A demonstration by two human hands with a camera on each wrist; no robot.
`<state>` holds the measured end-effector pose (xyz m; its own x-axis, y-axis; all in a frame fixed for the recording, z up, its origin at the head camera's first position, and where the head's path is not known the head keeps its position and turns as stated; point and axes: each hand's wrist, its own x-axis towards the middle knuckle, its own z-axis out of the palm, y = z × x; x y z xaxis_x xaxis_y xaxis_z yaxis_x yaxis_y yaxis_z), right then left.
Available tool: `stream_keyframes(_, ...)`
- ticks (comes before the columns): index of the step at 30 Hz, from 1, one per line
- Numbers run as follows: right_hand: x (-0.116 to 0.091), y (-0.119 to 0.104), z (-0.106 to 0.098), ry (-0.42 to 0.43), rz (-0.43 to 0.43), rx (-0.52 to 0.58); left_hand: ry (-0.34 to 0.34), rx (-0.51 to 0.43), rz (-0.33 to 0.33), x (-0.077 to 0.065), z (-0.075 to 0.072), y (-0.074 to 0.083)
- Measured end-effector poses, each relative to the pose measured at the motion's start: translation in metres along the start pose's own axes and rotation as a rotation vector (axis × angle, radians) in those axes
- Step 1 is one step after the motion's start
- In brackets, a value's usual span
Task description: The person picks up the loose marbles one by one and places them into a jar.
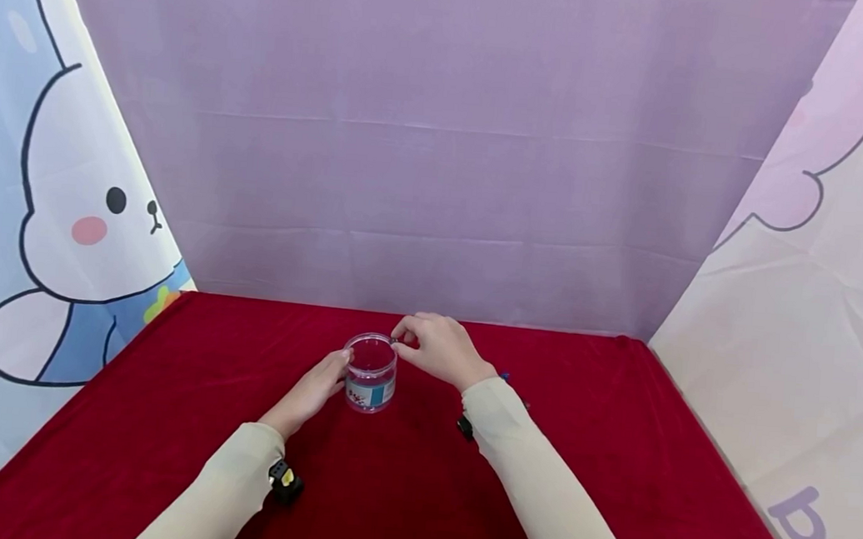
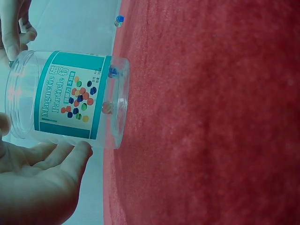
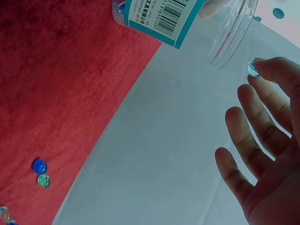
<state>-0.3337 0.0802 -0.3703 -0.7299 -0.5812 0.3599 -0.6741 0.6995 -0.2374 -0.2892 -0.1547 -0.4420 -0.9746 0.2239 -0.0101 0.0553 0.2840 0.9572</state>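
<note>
A clear plastic jar (image 1: 370, 372) with a teal-edged label (image 2: 72, 96) stands upright without a lid on the red cloth. My left hand (image 1: 315, 391) holds it from the left side, fingers along its wall and thumb by the rim. Through the wall, a blue marble (image 2: 113, 71) and a clear orange-tinted marble (image 2: 107, 108) show at the bottom. My right hand (image 1: 437, 349) is just beside the rim on the right. Its thumb and index finger pinch a clear glass marble with blue in it (image 3: 253, 69); the other fingers are spread.
On the cloth, a blue marble (image 3: 39, 166) touches a clear greenish one (image 3: 44, 181). More marbles (image 3: 6, 214) lie in the corner of the right wrist view. Red cloth (image 1: 246, 348) covers the table. A lilac curtain (image 1: 423, 177) hangs behind, with printed sheets at both sides.
</note>
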Motion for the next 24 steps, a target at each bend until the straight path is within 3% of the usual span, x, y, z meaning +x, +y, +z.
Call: stream_keyframes(24,0.01,-0.011,0.01,-0.06,0.0,0.011,-0.003,-0.006,-0.001,0.002,0.0,-0.001)
